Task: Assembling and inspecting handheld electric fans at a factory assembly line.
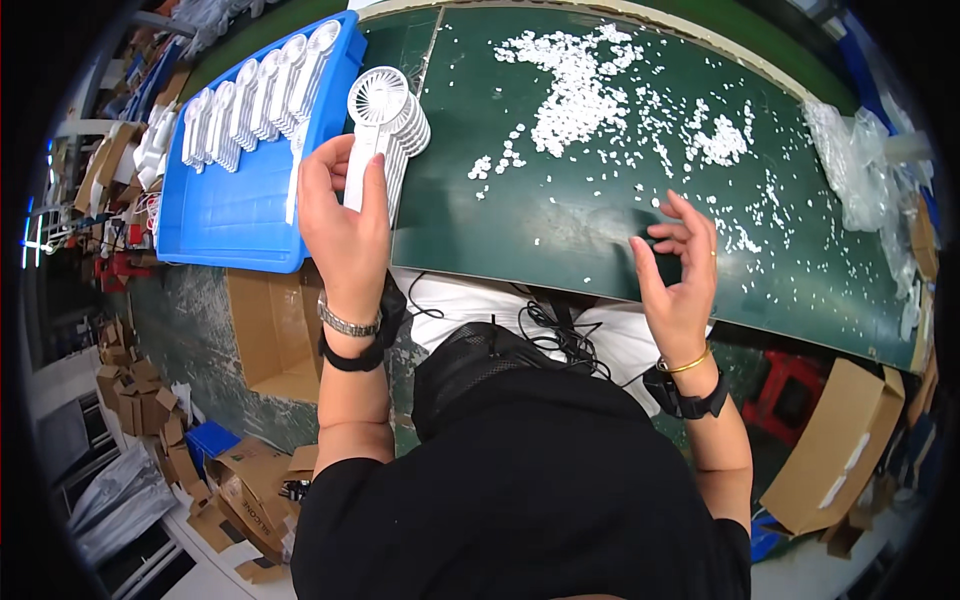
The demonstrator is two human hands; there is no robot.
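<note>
My left hand (345, 215) is closed around the handle end of a white plastic handheld-fan shell (381, 97) with a round, slotted head. More shells of the same shape lie stacked beneath it, at the left end of the green table (480, 235); whether my fingers grip only the top one I cannot tell. Over the table's near edge, my right hand (682, 260) hovers with thumb and fingers apart, holding nothing. Small white plastic pieces (575, 105) are heaped and scattered on the tabletop beyond it.
Left of the table, a blue tray (225, 225) holds several rows of stacked white fan shells (268, 90). Clear plastic bags (855, 165) hang at the right end. Below are an open cardboard box (275, 335), black cables (565, 335), a red stool (787, 395) and another carton (838, 445).
</note>
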